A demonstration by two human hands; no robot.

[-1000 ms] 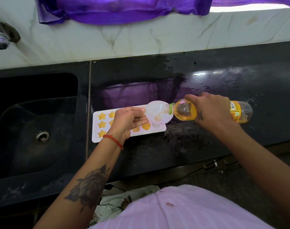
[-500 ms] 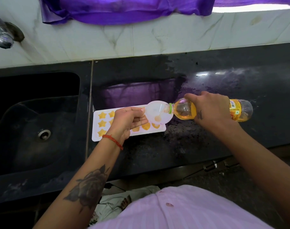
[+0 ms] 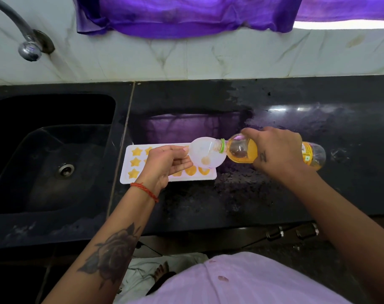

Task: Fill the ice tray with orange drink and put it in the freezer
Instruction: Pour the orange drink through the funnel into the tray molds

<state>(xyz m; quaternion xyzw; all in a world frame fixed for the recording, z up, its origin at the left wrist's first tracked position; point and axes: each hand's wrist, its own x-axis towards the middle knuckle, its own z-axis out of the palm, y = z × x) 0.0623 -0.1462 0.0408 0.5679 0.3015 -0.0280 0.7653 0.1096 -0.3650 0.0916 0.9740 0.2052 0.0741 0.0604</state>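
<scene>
A white ice tray point(image 3: 125, 175) lies on the black counter beside the sink, its star and rounded moulds showing orange drink. My left hand point(image 3: 164, 163) holds a clear funnel point(image 3: 205, 150) over the tray's right end. My right hand point(image 3: 276, 153) grips a plastic bottle of orange drink point(image 3: 241, 150), tipped on its side with its mouth in the funnel. A little orange liquid sits at the funnel's bottom. My left hand hides the tray's middle moulds.
A black sink point(image 3: 53, 154) with a drain lies left of the tray, a chrome tap point(image 3: 30, 49) above it. The black counter point(image 3: 296, 194) stretches right, wet in patches. A purple cloth point(image 3: 186, 16) hangs over the marble backsplash.
The bottle stays tipped into the funnel and both hands hold nearly still. The camera has tilted slightly, so the scene sits lower in view.
</scene>
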